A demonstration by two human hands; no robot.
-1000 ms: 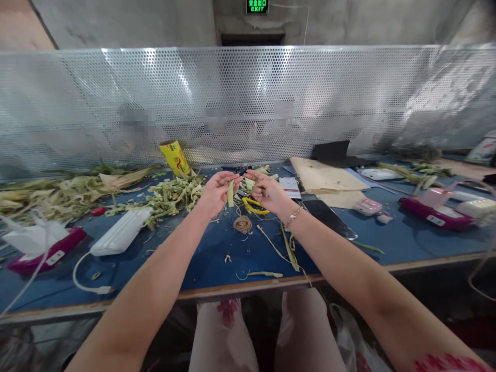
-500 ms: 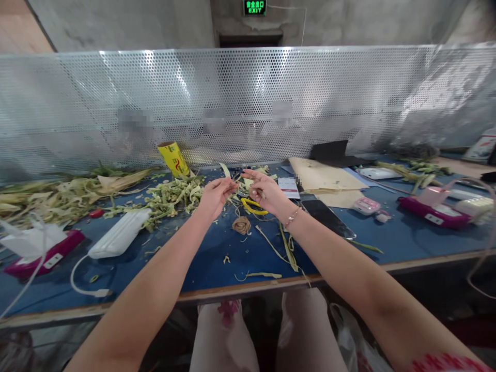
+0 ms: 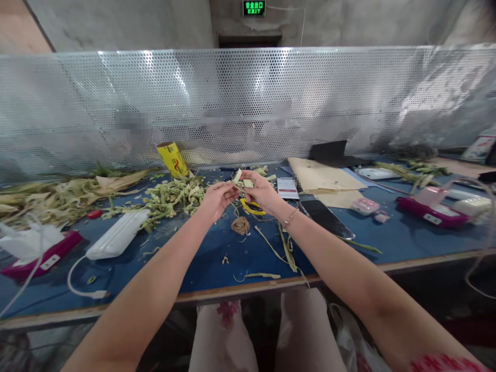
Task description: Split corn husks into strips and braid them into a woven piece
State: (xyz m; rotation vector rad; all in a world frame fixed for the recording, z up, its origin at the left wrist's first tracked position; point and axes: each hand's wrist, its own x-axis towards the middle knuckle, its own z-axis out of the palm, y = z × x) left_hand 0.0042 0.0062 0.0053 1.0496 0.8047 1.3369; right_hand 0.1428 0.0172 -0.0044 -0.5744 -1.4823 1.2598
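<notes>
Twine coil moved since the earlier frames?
No. The twine coil keeps its place against the exit sign; both drift slightly left together in frame.

Can read green "安全出口 EXIT" on the lit sign (image 3: 254, 8), top center. Can't make out the print on the yellow tube (image 3: 173, 160) left of center, tho.

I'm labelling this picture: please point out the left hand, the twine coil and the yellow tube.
Left hand (image 3: 219, 199), head view: its middle.
Twine coil (image 3: 240, 226), head view: its centre.
Yellow tube (image 3: 173, 160), head view: its printed side.
</notes>
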